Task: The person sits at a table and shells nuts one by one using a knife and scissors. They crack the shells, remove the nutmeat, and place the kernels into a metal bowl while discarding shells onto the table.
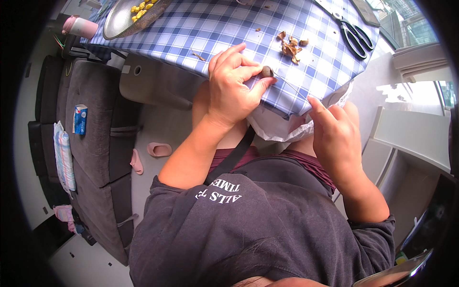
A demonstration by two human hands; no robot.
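Observation:
My left hand [233,77] pinches a small, round, brown nut-like piece [267,71] between thumb and fingers, close above the tablecloth. From its right side a thin metal pick [292,86] runs down to my right hand [331,125], which grips the other end. The pick's tip meets the brown piece; whether it is inside cannot be told. Just beyond lie broken brown shells and skins [291,48] in a loose pile. A metal strainer [120,25] at the far left holds several yellow kernels [140,12].
A blue checked tablecloth [200,32] covers the table. Black-handled scissors [355,37] lie near its right edge. Below the front corner hangs a white plastic bag [276,129]. A pink and white bottle [80,27] stands far left, and a grey sofa [89,143] is on the left.

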